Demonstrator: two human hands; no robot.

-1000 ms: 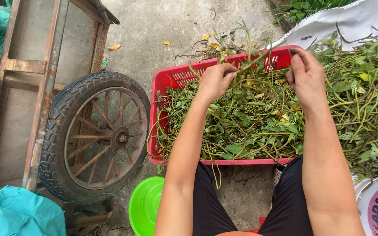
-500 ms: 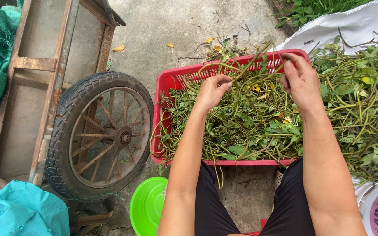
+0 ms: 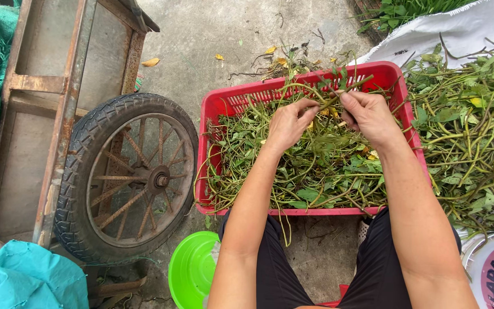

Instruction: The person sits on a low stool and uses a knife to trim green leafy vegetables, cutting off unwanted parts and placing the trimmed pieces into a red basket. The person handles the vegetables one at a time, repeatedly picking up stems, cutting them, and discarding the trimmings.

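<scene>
You're mid-pluck here, left hand (image 3: 289, 125) and right hand (image 3: 370, 117) both pinched shut on one thin green stem (image 3: 338, 96) over the red plastic crate (image 3: 224, 103) at 12 o'clock, so I'd guess next needs a clean snap off the wiry, leafy tangle below.

Both hands (image 3: 328, 117) together, fingers (image 3: 310, 106) pinched

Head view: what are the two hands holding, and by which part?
Both hands pinch one long green leafy stem above the red plastic crate: left hand at its lower end, right hand nearer the middle.
</scene>
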